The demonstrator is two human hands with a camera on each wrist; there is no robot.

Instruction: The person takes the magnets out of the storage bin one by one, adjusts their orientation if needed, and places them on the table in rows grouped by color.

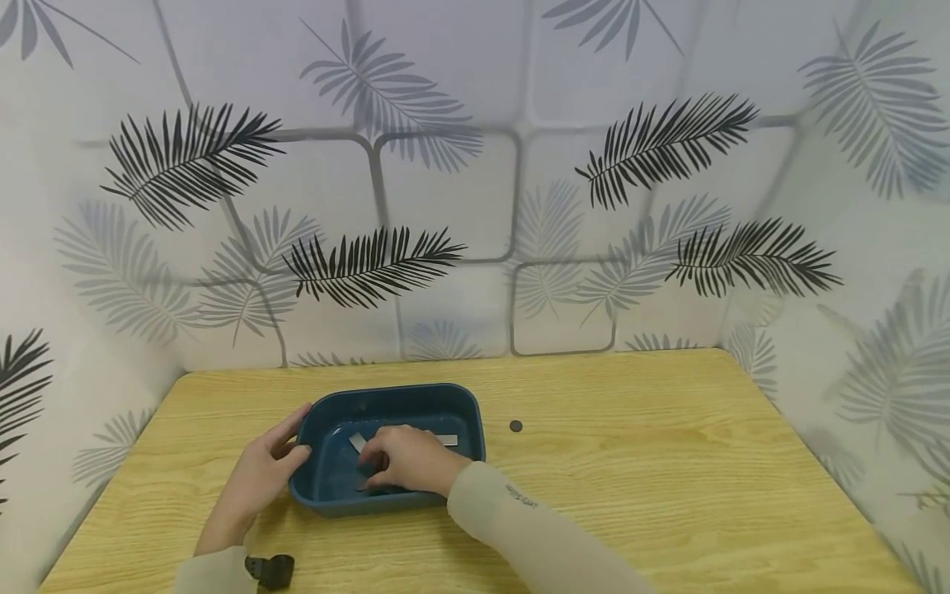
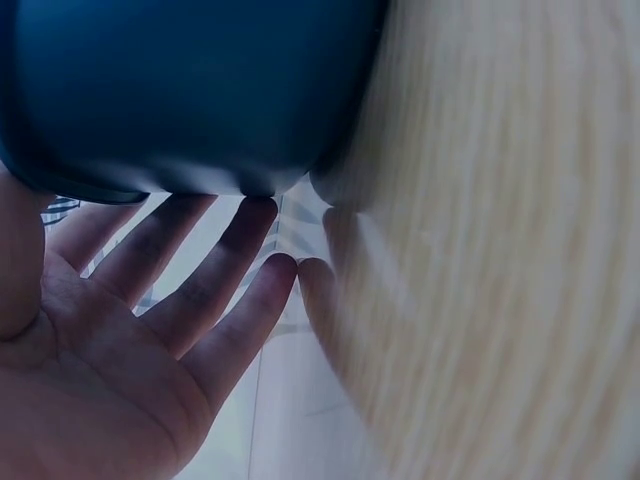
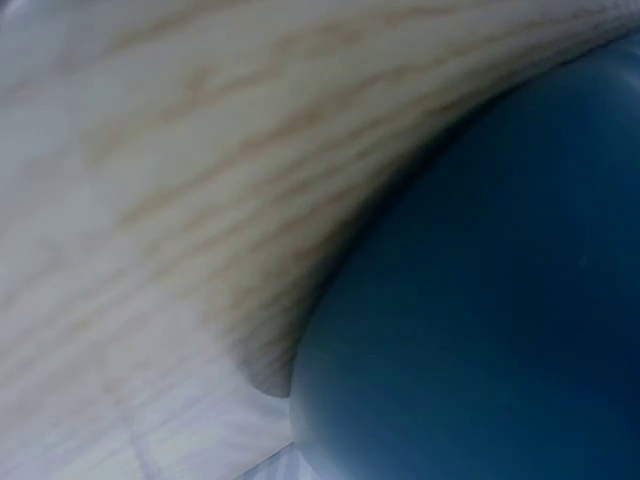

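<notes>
Risk of tub (image 1: 319,495) sliding: left hand (image 1: 260,474), fingers spread straight, only steadies its rim while right hand (image 1: 408,458), fingers curled, grip unclear, reaches for flat strips (image 1: 449,440).

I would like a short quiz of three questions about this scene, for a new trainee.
1. True or false: the right hand is inside the blue tub.
2. Which part of the tub does the left hand touch? A. its left wall B. its far rim C. nothing
3. Fill in: the small black disc lies on the table, to the ____ of the tub.

Key: 1 true; 2 A; 3 right.
</notes>
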